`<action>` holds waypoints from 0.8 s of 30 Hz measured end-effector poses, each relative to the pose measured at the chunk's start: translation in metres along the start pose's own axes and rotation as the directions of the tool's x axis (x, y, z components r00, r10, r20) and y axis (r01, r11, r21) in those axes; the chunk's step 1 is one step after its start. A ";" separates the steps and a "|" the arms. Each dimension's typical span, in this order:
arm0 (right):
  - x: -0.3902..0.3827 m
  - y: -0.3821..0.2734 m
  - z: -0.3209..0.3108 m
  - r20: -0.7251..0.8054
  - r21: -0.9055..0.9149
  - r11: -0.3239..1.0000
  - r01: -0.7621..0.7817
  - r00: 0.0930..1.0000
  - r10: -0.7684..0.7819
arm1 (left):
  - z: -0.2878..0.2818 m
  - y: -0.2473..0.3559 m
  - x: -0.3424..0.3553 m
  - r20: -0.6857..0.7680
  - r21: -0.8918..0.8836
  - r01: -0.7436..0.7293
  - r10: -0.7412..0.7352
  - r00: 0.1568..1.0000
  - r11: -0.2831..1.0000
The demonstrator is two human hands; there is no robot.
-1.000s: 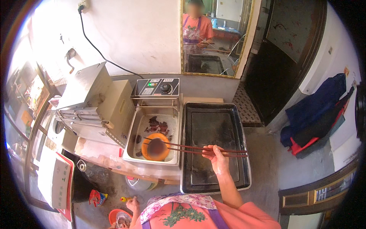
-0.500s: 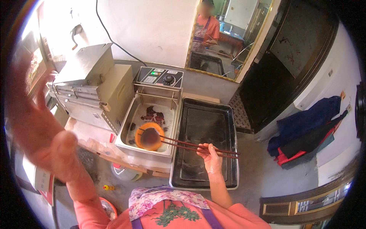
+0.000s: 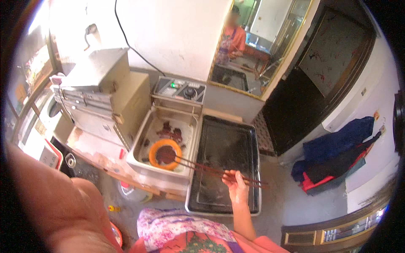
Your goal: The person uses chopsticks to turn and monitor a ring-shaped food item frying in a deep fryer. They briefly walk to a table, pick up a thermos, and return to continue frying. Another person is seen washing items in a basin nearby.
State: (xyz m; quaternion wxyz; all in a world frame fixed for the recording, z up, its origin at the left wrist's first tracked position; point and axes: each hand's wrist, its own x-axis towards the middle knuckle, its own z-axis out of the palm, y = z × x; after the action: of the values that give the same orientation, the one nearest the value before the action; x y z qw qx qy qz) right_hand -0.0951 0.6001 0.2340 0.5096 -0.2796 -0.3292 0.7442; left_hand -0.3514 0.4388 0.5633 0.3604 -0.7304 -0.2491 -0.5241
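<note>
Long dark chopsticks (image 3: 202,166) are held in my right hand (image 3: 235,180), whose fingers wrap round them over the black tray (image 3: 258,168). Their tips reach left to an orange ring (image 3: 179,148) in a metal deep fryer (image 3: 139,163). Inside the ring is a dark brown round mass (image 3: 166,154); whether the tips grip it, I cannot tell. Several dark brown pieces (image 3: 169,131) lie behind the ring in the fryer. My left hand (image 3: 63,198) looms large and close at the lower left, with its fingers out of sight.
The fryer's control panel (image 3: 181,89) has a green light and a knob. A large metal appliance (image 3: 105,97) stands left of it. A mirror (image 3: 261,50) leans against the wall. Dark clothes (image 3: 337,147) hang at the right. A plastic jug (image 3: 134,193) stands below the counter.
My left hand has come down from the upper left to the lower left. The dark round mass, formerly overlapping the ring's front, now shows inside it. The right hand still holds the chopsticks.
</note>
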 end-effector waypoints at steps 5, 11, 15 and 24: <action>-0.001 -0.001 0.011 -0.011 0.004 0.998 -0.056 0.998 0.056 | -0.002 -0.008 -0.009 0.018 -0.034 0.026 -0.026 1.000 0.999; -0.012 -0.007 0.026 -0.038 -0.029 0.999 -0.044 0.998 0.043 | 0.002 -0.009 -0.021 0.004 -0.068 0.049 -0.049 0.999 0.996; 0.000 0.001 0.019 -0.054 -0.021 0.998 -0.053 0.997 0.052 | 0.003 -0.020 -0.029 -0.023 -0.033 0.049 -0.050 0.998 0.998; 0.009 -0.012 0.005 -0.029 -0.004 0.999 0.043 0.999 -0.043 | -0.016 -0.021 -0.028 -0.132 0.001 -0.010 0.010 0.991 1.000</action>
State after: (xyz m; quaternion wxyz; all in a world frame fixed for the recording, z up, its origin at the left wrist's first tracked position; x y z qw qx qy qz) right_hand -0.0947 0.6104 0.2458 0.5299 -0.2843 -0.3290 0.7282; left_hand -0.3854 0.4396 0.5450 0.3788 -0.6953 -0.2211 -0.5694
